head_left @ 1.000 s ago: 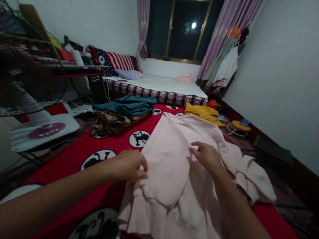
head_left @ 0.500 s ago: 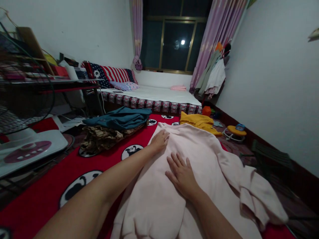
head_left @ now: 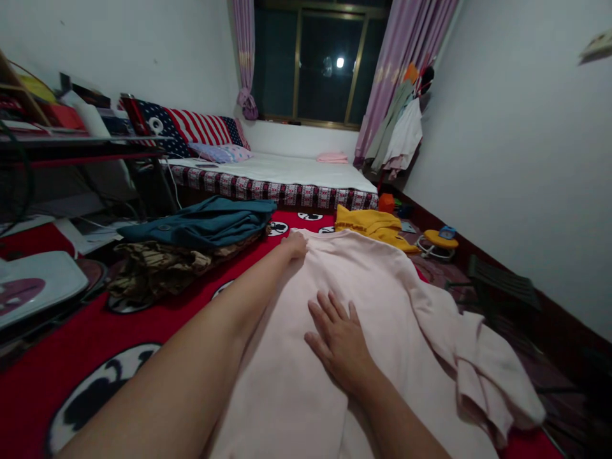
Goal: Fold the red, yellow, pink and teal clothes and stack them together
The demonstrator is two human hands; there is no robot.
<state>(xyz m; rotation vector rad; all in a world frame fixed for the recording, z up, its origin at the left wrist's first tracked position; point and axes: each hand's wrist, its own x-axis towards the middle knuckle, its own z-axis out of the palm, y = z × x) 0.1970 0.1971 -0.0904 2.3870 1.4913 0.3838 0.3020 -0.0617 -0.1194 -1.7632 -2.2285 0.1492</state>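
Observation:
A pale pink long-sleeved sweatshirt point(head_left: 377, 299) lies spread in front of me, its neckline at the far end. One sleeve is bunched at the right, and the other is folded in over the body. At the far left shoulder, my left hand point(head_left: 295, 245) has its fingers curled on the fabric, with small creases beside them; the fingertips are partly hidden. My right hand point(head_left: 342, 341) rests flat on the middle of the garment, fingers spread. Beneath the sweatshirt is a red blanket point(head_left: 191, 312) with black-and-white round motifs.
Left of the sweatshirt, teal clothing point(head_left: 205, 223) lies on brown crumpled clothing point(head_left: 157, 264). Yellow clothing point(head_left: 373, 226) lies beyond its collar. A small yellow-topped stool point(head_left: 440, 240) and a dark folding stool point(head_left: 504, 280) stand right. A bed point(head_left: 287, 169) is at the back, a cluttered desk point(head_left: 90, 141) left.
My left hand has moved farther away, up to the sweatshirt's shoulder by the neckline. My right hand stays flat on the cloth. The camera view has shifted slightly right.

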